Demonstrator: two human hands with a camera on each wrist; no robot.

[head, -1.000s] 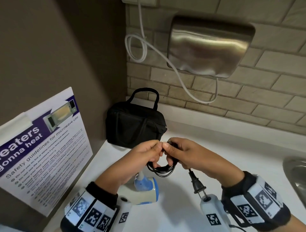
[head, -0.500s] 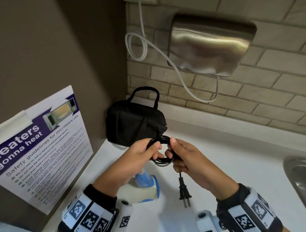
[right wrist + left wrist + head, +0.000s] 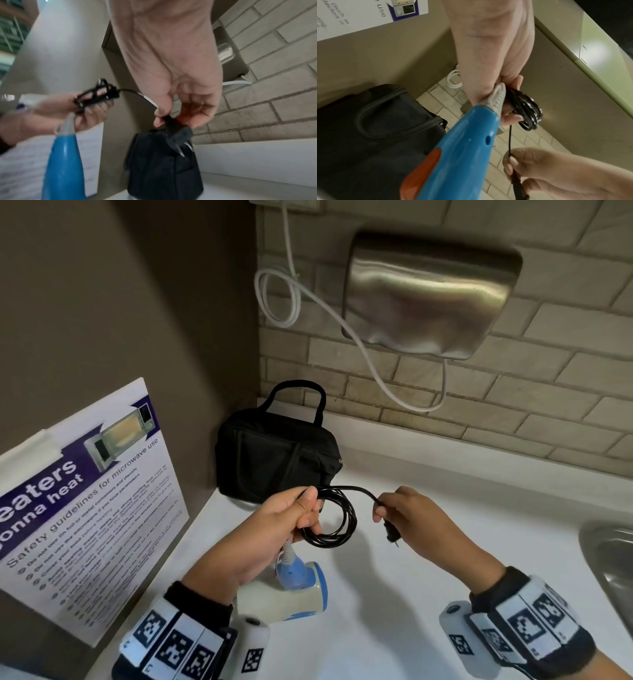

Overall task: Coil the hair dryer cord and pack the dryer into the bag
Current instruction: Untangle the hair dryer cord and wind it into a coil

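The black cord [image 3: 337, 518] is wound into a small coil, and my left hand [image 3: 301, 513] grips it above the counter. The blue and cream hair dryer [image 3: 294, 587] hangs below that hand by its grey strain relief [image 3: 498, 97]. A short free end of cord runs right to the black plug [image 3: 178, 135], which my right hand [image 3: 387, 515] pinches at its base, prongs pointing down. The black zip bag [image 3: 274, 457] with its loop handles stands in the corner behind my hands and looks zipped.
A microwave safety poster [image 3: 85, 508] leans on the left wall. A steel hand dryer [image 3: 424, 296] with a white cable [image 3: 284, 299] hangs on the brick wall. A steel sink [image 3: 613, 559] lies at the right edge of the white counter [image 3: 428, 559].
My right hand has slid along the cord to the plug and pulled away to the right. The coil stays in my left hand, and the hanging plug has been taken up.
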